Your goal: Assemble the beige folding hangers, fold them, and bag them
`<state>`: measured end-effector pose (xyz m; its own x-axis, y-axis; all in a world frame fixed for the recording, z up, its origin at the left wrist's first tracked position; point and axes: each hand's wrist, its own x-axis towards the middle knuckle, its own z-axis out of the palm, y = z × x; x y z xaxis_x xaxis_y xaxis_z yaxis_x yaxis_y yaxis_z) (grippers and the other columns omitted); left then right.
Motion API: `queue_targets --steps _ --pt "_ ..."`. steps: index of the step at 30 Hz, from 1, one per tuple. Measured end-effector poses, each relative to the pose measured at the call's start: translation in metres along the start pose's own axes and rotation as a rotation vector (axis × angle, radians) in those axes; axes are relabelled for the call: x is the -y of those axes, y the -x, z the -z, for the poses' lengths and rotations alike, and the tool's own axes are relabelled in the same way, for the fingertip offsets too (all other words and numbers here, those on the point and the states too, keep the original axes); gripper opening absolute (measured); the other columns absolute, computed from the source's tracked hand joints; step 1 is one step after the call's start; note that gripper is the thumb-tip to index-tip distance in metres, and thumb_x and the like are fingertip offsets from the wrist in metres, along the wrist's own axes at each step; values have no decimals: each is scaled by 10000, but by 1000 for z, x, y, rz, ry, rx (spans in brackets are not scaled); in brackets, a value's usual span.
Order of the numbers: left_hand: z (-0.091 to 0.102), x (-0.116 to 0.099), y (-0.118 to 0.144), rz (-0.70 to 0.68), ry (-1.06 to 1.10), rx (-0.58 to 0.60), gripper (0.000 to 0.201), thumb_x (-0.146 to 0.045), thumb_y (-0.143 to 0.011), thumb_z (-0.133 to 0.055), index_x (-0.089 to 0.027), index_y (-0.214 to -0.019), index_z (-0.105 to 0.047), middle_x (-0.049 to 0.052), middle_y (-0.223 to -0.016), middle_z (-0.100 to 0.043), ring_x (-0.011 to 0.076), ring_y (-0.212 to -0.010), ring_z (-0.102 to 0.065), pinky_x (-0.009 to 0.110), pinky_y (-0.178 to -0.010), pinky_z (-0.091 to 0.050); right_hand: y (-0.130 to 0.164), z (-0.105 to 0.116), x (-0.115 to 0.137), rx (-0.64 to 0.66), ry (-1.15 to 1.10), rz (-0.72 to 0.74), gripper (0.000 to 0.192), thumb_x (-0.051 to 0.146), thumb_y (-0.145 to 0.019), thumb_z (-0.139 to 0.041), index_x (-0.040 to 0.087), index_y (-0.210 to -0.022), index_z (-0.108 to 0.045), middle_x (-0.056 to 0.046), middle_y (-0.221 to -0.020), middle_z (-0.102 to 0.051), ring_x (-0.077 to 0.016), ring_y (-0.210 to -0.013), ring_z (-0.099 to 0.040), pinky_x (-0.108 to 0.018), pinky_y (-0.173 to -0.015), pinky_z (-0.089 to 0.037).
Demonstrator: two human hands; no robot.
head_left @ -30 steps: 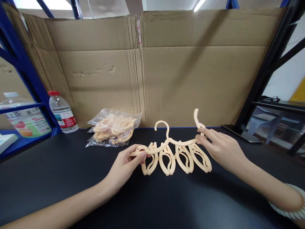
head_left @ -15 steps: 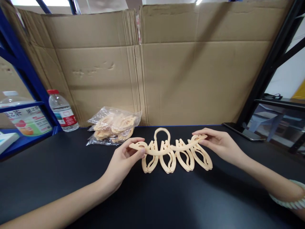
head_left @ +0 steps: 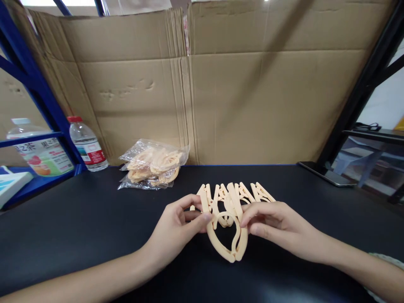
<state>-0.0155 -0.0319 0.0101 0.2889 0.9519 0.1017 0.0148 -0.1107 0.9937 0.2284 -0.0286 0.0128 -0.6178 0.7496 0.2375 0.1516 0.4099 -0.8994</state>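
We pinch the folded cream plastic hanger (head_left: 232, 210) between left hand (head_left: 176, 229) and right hand (head_left: 274, 225) fingers, low over the black table (head_left: 78, 235); the distant water bottle (head_left: 86, 145) label is unreadable.

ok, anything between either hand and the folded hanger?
Nothing visible. Left hand and right hand both pinch the hanger directly over the black table; the bag and bottle sit well behind, to the left.
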Motion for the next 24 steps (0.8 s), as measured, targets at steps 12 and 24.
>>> queue_targets --steps 12,24 --pt "2 0 3 -209 -46 -83 216 -224 -743 -749 -186 -908 -616 17 -922 -673 152 -900 -643 238 -779 -551 7 2 5 153 -7 -59 426 335 -928 -526 336 -1352 -482 -39 -1511 -326 -252 -1369 -331 -447 -1072 -375" --pt "2 2 1 -141 -126 -98 237 -261 -763 -710 -183 -953 -591 36 -932 -667 159 -831 -653 259 -715 -557 11 1 0 197 -48 13 442 285 -933 -524 334 -1367 -453 -43 -1481 -367 -216 -1320 -409 -430 -1075 -394"
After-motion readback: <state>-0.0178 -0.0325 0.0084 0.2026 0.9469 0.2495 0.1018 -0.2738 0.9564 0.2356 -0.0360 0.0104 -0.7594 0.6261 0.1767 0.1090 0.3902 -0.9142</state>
